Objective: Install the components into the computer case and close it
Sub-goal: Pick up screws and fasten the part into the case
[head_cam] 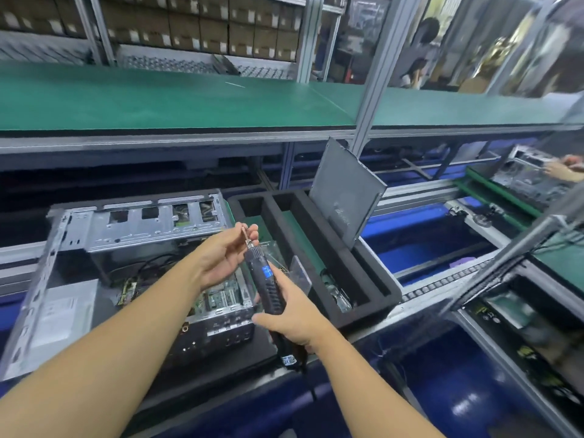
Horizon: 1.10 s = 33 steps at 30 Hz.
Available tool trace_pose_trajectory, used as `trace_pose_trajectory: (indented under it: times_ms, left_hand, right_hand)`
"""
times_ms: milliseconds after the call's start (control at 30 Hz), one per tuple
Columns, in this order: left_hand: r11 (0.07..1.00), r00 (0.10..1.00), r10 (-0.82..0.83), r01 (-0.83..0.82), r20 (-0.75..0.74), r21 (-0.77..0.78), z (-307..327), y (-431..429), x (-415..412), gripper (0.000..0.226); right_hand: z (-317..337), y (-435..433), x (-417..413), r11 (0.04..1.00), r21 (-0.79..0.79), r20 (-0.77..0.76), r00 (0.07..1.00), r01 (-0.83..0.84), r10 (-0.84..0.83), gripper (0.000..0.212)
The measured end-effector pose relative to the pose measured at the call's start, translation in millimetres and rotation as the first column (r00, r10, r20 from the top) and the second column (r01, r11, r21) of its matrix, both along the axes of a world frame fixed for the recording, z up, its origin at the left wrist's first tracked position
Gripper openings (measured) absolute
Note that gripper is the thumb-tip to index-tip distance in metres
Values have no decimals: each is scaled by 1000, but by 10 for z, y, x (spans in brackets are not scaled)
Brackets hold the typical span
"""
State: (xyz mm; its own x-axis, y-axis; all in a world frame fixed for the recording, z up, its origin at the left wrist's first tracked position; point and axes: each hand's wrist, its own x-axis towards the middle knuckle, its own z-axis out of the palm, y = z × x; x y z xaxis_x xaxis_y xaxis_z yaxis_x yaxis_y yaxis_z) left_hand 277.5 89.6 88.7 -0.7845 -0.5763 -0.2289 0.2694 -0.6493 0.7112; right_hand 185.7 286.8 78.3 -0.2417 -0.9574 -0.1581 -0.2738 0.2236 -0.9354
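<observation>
Computer case (34,295) lies open on its side, front left of me on the line. Inside: the motherboard (221,295) toward the near right corner, a grey labelled box (63,314) at the left, and black cables (151,263) looping between them. The metal drive cage (151,222) spans the far edge.

Black foam tray (279,219) sits just beside the case on its right and is split into long compartments. The side panel (344,197) stands tilted in the rightmost slot, top edge leaning away toward the shelf post. The middle slot has a green floor with clear plastic pieces (300,270) and some metal parts at its near end. Can't tell what they are.

Grip: right hand (290,320) is wrapped round the lower handle of the electric screwdriver (267,279), fingers closed on it, thumb along the side. The tool is held above the case's right edge, not touching it, tip angled up and away from me. Left hand (221,257) is palm-up, with thumb and fingertips pinching the bit (245,232) at the tool's nose.

Pose: both forearms reach forward, and the hands meet over the gap between case and tray. Left wrist is turned back, right wrist roughly straight.

Green shelf (177,99) runs overhead. At far right another person's hand (565,169) rests at a second case.
</observation>
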Motion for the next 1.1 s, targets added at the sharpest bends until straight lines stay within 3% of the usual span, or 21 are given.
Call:
trace_pose_trajectory:
  times_ms: [467,700,1100]
  left_hand:
    - [993,998,38,-32,-50,113,197,522,661,36]
    - [999,1000,2,-3,-19,-32,234,591,840,29]
    - [996,997,75,-74,23,-48,210,938,830,20]
  right_hand:
    - [73,342,647,999,-41,-1,1000,-3,3,96]
    - [86,479,710,998,-63,147,989,-23,32,90]
    - [55,790,606,998,-24,119,991,-61,63,87]
